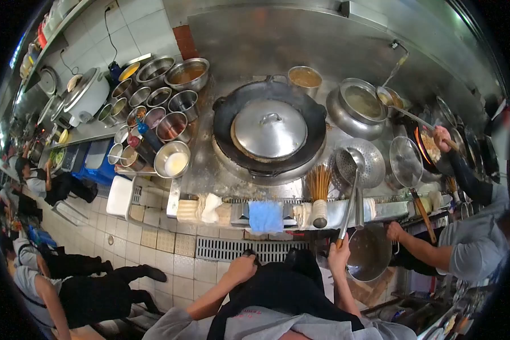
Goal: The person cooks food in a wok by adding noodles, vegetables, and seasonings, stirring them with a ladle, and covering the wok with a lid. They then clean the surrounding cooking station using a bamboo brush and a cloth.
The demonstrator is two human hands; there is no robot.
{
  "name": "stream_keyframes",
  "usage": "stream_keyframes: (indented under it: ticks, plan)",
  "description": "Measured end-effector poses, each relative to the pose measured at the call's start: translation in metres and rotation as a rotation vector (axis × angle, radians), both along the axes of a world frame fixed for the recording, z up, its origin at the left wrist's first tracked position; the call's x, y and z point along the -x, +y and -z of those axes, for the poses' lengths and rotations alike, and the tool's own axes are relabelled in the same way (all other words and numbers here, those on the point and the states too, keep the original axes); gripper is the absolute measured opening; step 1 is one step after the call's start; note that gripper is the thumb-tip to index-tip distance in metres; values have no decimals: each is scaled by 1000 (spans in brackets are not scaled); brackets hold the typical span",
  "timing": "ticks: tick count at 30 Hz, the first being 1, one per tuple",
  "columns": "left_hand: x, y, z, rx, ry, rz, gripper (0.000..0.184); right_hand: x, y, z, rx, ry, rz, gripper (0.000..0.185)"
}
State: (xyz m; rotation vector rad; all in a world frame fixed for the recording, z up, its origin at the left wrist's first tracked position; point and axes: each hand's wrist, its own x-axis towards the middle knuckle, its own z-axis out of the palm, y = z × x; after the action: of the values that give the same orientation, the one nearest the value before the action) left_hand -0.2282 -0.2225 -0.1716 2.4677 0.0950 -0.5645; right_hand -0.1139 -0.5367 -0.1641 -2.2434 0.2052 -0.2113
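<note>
My left hand (241,268) is closed in front of the dark apron, near the counter's front edge; what it holds, if anything, is hidden. My right hand (339,256) is wrapped round the wooden end of a long-handled ladle (354,190). The ladle's bowl lies over a perforated strainer (369,163) on the steel stove top. Left of it, a large black wok (226,122) holds a domed metal lid (271,133). Between wok and ladle, a bamboo brush (319,195) stands at the front edge, beside a folded blue cloth (266,216).
Metal bowls of ingredients (173,126) crowd the left. A pot of liquid (362,103) stands back right. A co-worker (476,249) at right holds a ladle and a pan handle. Other people (82,289) are at left. A floor grate (226,249) lies below the counter.
</note>
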Motion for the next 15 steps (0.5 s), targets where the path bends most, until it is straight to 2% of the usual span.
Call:
stream_keyframes:
  ticks: [2, 4, 5, 6, 7, 8, 9, 10, 11, 12, 13, 14, 15]
  plan:
    - [13, 13, 48, -28, 80, -13, 28, 1, 5, -5, 23, 106, 13, 61]
    - [38, 33, 128, -5, 175, -38, 29, -1, 2, 6, 64, 9, -23, 59]
    - [64, 49, 196, -33, 109, -7, 32, 0, -1, 12, 78, -22, -38, 58]
    - [76, 58, 205, -15, 180, -21, 33, 1, -2, 11, 68, -4, -19, 57]
    - [95, 62, 227, 35, 203, -229, 31, 0, 2, 10, 57, 11, -9, 56]
    - [125, 75, 280, 60, 105, -181, 30, -3, 7, 1, 13, 45, 15, 54]
    - [135, 82, 281, 90, 252, -203, 30, 1, 12, -7, -30, 79, 36, 52]
    - [141, 82, 272, 64, 358, -330, 30, -1, 3, 16, 69, 28, 47, 49]
    - [153, 85, 283, 40, 397, -323, 30, -3, -8, 44, 29, 0, 67, 45]
    - [165, 93, 314, 14, 434, -312, 30, -3, -8, 42, 27, 5, 57, 45]
    - [165, 95, 295, -12, 472, -295, 30, -2, -8, 41, 25, 11, 52, 44]
    - [163, 106, 276, -32, 469, -270, 31, -4, -17, 58, 54, -30, 37, 44]
    - [163, 115, 268, -28, 316, -323, 31, -1, -3, 32, -23, 53, 66, 46]
